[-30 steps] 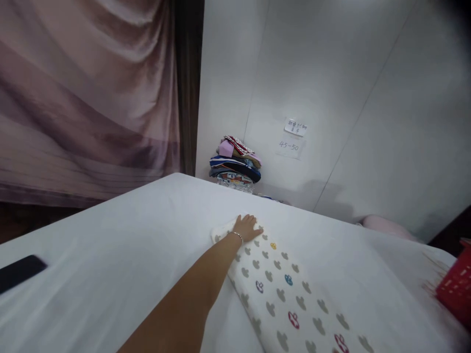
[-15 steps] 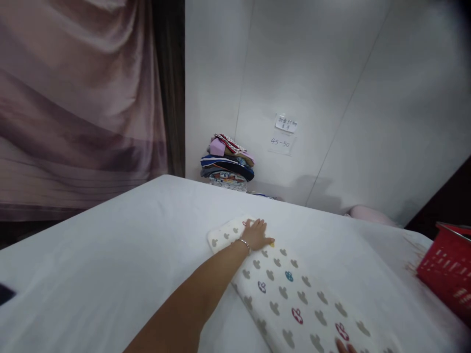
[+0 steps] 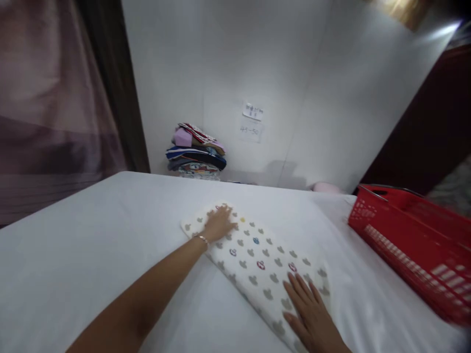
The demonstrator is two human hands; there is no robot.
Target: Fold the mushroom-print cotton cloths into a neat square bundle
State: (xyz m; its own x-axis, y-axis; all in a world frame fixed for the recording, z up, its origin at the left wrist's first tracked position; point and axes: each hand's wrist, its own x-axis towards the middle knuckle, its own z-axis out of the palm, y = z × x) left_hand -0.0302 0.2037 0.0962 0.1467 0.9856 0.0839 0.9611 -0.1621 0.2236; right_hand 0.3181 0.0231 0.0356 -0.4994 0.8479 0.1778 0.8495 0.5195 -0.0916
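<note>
A folded white cloth [image 3: 245, 274] printed with grey, red and blue mouse-head shapes lies slantwise on a white-covered table [image 3: 103, 235]. My left hand [image 3: 220, 223], with a bracelet at its wrist, rests flat on the far end of the cloth, fingers extended. Nearer to me, my right hand [image 3: 311, 314] lies flat on the cloth's near right part, its fingers spread. Neither hand grips anything. The cloth's nearest corner runs under or behind my right hand and out of the picture's lower edge.
A red plastic basket [image 3: 408, 235] with a metal handle stands at the right. Folded clothes [image 3: 196, 156] are piled beyond the table's far edge, by a white wall with paper notes [image 3: 252, 122]. A pinkish curtain [image 3: 51, 98] hangs at left.
The view has turned to the right, bringing more of the red basket in. My right hand, earlier only fingertips at the bottom edge, now shows spread on the cloth. My left hand stays on the far end.
</note>
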